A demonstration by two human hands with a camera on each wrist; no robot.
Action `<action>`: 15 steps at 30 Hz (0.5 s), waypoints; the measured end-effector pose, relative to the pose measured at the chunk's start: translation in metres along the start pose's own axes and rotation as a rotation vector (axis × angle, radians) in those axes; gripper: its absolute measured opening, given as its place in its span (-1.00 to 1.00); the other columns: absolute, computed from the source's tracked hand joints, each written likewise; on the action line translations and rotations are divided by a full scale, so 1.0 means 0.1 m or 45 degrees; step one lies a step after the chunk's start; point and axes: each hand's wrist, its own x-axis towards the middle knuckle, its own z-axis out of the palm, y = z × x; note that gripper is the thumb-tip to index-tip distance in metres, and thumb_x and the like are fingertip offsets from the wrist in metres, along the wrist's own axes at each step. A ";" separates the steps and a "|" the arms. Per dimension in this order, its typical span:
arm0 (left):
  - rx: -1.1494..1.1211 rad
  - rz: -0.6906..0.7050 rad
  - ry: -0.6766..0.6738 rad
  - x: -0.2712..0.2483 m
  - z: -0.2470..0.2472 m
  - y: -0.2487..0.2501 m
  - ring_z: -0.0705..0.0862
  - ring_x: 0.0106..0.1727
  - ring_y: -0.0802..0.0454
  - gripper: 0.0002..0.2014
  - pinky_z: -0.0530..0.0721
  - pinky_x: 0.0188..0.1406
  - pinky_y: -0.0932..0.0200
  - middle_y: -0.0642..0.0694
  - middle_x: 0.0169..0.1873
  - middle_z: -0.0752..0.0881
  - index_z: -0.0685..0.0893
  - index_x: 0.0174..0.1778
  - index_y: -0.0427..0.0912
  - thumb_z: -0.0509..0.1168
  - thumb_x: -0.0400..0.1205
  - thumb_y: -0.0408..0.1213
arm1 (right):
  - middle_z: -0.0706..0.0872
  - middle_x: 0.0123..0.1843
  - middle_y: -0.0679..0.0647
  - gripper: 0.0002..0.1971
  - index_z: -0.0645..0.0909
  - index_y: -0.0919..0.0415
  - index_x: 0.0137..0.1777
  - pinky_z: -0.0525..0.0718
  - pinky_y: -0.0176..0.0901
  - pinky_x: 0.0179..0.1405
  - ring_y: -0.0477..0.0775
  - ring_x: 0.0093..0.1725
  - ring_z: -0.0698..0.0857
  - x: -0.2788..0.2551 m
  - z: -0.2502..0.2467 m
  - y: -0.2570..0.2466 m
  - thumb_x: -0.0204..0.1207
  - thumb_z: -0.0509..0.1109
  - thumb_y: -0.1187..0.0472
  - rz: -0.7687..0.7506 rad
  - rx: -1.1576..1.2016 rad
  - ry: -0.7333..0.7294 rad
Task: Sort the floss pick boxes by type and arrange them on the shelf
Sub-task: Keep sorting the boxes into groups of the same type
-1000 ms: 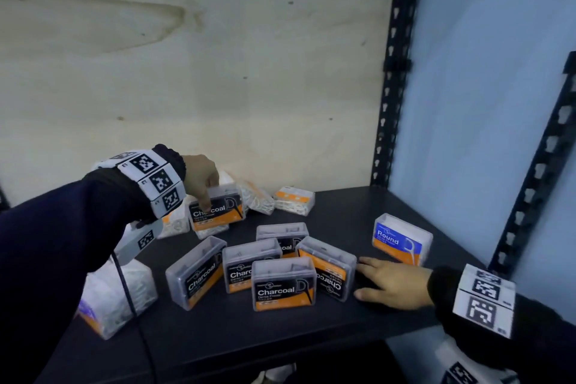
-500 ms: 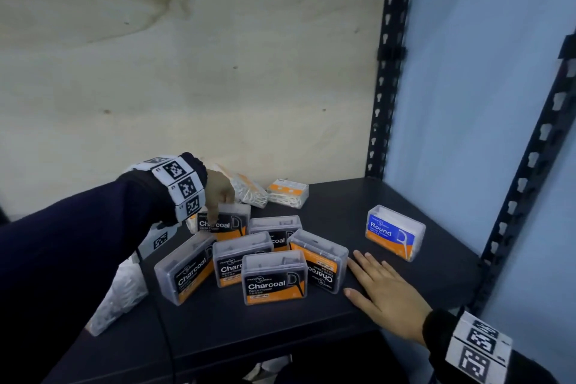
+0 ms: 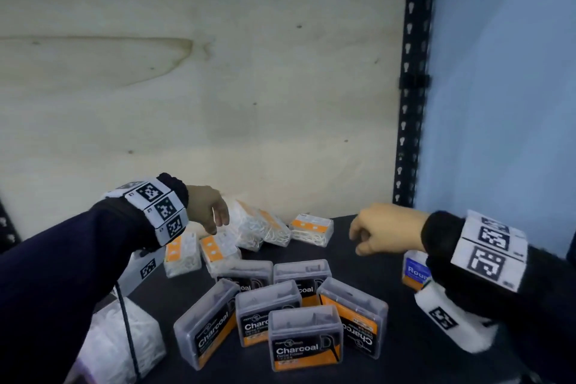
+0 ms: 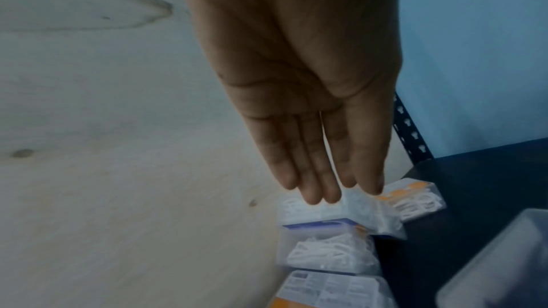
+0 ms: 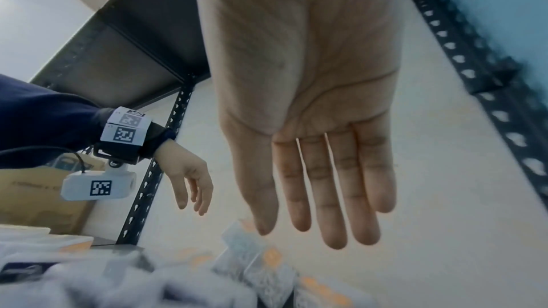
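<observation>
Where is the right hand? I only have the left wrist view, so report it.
Observer: The right hand hovers above the shelf, fingers straight, holding nothing.
Operator: Count the Charcoal boxes.
Observer: Six Charcoal boxes are clustered near the shelf's front edge.
Operator: Name anything right of them.
Observer: One blue-labelled Round box stands there, partly hidden behind the right sleeve.

Six grey charcoal boxes (image 3: 304, 338) stood clustered at the front of the shelf (image 3: 367, 252). Behind them lay four clear boxes with orange labels (image 3: 311, 229), and one blue-labelled box (image 3: 416, 271) stood at the right. A further white pack (image 3: 124, 343) sat at the left edge; its kind was unclear.
</observation>
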 end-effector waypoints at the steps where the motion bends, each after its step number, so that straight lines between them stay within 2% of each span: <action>1: 0.008 -0.007 0.021 0.01 -0.02 -0.04 0.63 0.15 0.01 -0.61 0.52 0.00 0.35 -0.13 0.34 0.64 0.57 0.36 -0.22 0.34 0.59 -0.32 | 0.72 0.26 0.16 -0.61 0.60 0.25 0.34 0.58 -0.17 0.08 0.16 0.22 0.67 0.12 -0.08 -0.02 0.56 0.34 0.12 -0.008 -0.017 0.015; 3: 0.029 -0.016 0.063 0.05 -0.04 -0.11 0.64 0.26 -0.05 -0.62 0.53 0.16 0.23 -0.13 0.34 0.64 0.58 0.35 -0.23 0.33 0.60 -0.31 | 0.72 0.26 0.19 -0.61 0.61 0.28 0.32 0.57 -0.19 0.04 0.18 0.23 0.67 0.38 -0.19 -0.06 0.54 0.36 0.13 -0.018 -0.042 0.027; 6: 0.093 -0.001 0.111 0.16 -0.05 -0.18 0.59 0.35 -0.04 -0.60 0.52 0.28 0.19 -0.13 0.37 0.60 0.52 0.40 -0.21 0.31 0.62 -0.29 | 0.73 0.22 0.27 -0.60 0.65 0.38 0.24 0.63 -0.08 0.12 0.25 0.22 0.68 0.79 -0.24 -0.10 0.51 0.40 0.11 -0.028 -0.101 -0.046; 7: 0.122 0.010 0.118 0.20 -0.04 -0.19 0.57 0.37 -0.03 -0.58 0.51 0.30 0.18 -0.12 0.39 0.57 0.50 0.42 -0.20 0.30 0.62 -0.29 | 0.76 0.12 0.27 -0.63 0.68 0.40 0.14 0.65 -0.06 0.05 0.27 0.15 0.69 0.93 -0.24 -0.11 0.50 0.41 0.09 -0.017 -0.131 -0.106; 8: 0.148 0.021 0.121 0.25 -0.04 -0.21 0.54 0.40 -0.03 -0.56 0.49 0.32 0.17 -0.12 0.42 0.54 0.47 0.44 -0.19 0.30 0.62 -0.29 | 0.75 -0.07 0.24 -0.69 0.69 0.39 -0.07 0.64 -0.09 -0.13 0.25 0.00 0.70 1.07 -0.21 -0.12 0.50 0.42 0.08 -0.007 -0.175 -0.170; 9: 0.175 0.037 0.118 0.30 -0.03 -0.21 0.52 0.42 -0.03 -0.54 0.47 0.34 0.16 -0.12 0.44 0.51 0.45 0.46 -0.17 0.30 0.62 -0.29 | 0.66 -0.29 0.17 -0.69 0.60 0.33 -0.30 0.54 -0.14 -0.34 0.20 -0.21 0.63 1.19 -0.19 -0.14 0.49 0.42 0.06 0.008 -0.218 -0.222; 10: 0.208 0.061 0.113 0.35 -0.03 -0.21 0.49 0.44 -0.04 -0.53 0.44 0.36 0.15 -0.12 0.46 0.47 0.43 0.47 -0.16 0.30 0.62 -0.30 | 0.52 -0.42 0.11 -0.62 0.48 0.27 -0.44 0.41 -0.18 -0.46 0.13 -0.39 0.51 1.31 -0.16 -0.14 0.49 0.43 0.06 0.017 -0.260 -0.274; 12: 0.272 0.127 0.098 0.44 -0.03 -0.19 0.44 0.47 -0.05 -0.52 0.39 0.38 0.14 -0.12 0.51 0.39 0.41 0.49 -0.16 0.29 0.62 -0.33 | 0.41 -0.49 0.07 -0.57 0.39 0.23 -0.50 0.31 -0.19 -0.53 0.04 -0.51 0.37 1.52 -0.10 -0.16 0.49 0.44 0.05 0.018 -0.315 -0.371; 15: 0.295 0.178 0.091 0.57 -0.03 -0.17 0.42 0.49 -0.08 -0.51 0.37 0.39 0.10 -0.12 0.54 0.35 0.38 0.49 -0.16 0.28 0.63 -0.36 | 0.48 -0.45 0.02 -0.60 0.43 0.20 -0.46 0.41 -0.17 -0.48 0.00 -0.48 0.43 1.74 -0.01 -0.18 0.46 0.46 0.01 0.042 -0.371 -0.412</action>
